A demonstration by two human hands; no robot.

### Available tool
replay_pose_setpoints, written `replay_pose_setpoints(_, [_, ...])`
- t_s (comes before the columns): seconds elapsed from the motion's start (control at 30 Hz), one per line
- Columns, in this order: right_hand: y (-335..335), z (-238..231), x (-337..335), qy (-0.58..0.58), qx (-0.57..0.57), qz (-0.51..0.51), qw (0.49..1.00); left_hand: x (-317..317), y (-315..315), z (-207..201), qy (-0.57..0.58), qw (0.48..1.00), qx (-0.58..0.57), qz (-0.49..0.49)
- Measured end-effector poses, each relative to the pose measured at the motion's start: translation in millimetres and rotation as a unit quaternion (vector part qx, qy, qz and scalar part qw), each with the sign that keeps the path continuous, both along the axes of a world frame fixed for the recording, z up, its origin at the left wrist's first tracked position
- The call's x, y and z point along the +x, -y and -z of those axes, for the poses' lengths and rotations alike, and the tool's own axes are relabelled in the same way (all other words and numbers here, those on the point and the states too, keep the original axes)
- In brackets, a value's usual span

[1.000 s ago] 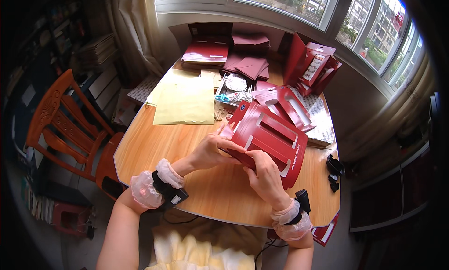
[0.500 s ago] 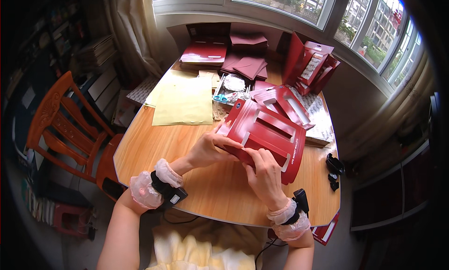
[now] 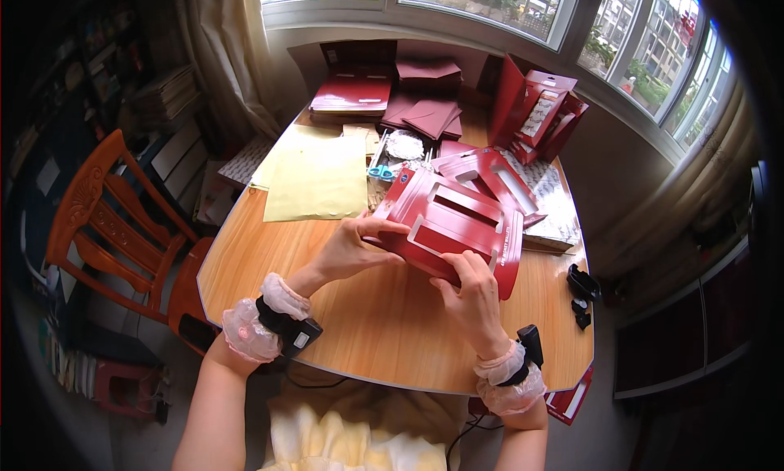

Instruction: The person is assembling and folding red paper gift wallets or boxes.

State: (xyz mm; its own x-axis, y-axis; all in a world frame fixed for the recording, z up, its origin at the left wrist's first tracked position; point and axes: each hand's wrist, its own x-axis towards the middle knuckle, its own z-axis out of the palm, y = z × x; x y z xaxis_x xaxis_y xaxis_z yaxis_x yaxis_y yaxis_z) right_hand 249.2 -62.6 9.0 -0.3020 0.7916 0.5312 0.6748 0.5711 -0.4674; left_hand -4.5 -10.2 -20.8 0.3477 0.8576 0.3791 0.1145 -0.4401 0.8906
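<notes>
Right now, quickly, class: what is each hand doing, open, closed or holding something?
Left hand: closed on the red cardboard piece, holding its left end.
Right hand: closed on the same piece, holding its near edge.

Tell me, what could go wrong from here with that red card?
The red card might crease near its cut-out slots, since the left hand and right hand both hold it by its near side. Its far edge, close in view to another cut-out card, could catch or push it. The small black object near the right edge of the table might fall if knocked.
</notes>
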Motion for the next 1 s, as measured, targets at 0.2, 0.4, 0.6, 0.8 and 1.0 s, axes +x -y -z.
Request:
replay_pose_setpoints(0.2, [-1,2,3,0.023,0.004,-0.005,1.0,4,6,-13,-0.186,0.946,0.226,-0.141])
replay_pose_setpoints(0.4, [0,5,-8,0.033,0.019,-0.032,0.999,14,8,-15,-0.231,0.905,0.351,-0.063])
replay_pose_setpoints(0.6, [1,8,-12,0.03,0.005,-0.027,0.999,18,4,-4,-0.206,0.916,0.344,0.008])
replay_pose_setpoints(0.8, [-2,2,-3,0.074,0.019,-0.032,0.997,9,6,-9,-0.244,0.905,0.349,-0.005])
replay_pose_setpoints(1.0, [-2,1,-4,0.142,0.07,-0.03,0.987,7,10,-16,-0.289,0.895,0.339,0.001])
